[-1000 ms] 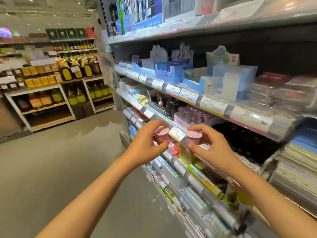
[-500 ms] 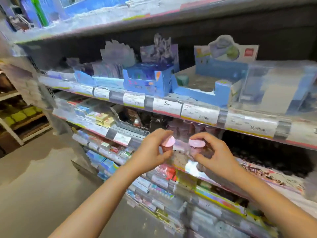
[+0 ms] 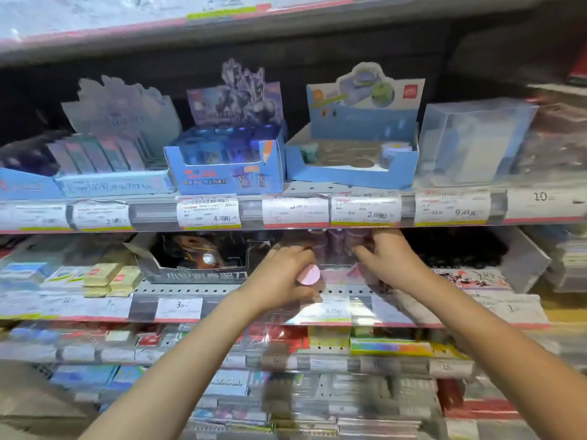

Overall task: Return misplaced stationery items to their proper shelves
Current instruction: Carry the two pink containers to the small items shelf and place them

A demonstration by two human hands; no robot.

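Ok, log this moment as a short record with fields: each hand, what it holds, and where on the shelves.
left hand: closed around a pink-topped item, at the front of the second shelf
right hand: reaching into the same shelf among similar pink items; its grip is hidden
shelf above: blue display boxes behind price labels
image quality: motion-blurred, label text mostly unreadable

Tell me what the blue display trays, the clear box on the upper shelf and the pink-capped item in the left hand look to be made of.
Blue display trays: printed cardboard, matte, with folded edges and die-cut backs. Clear box: thin transparent plastic, glossy, its contents showing through. Pink-capped item, held in the left hand: probably plastic, with a smooth, evenly coloured cap; blur leaves it uncertain.
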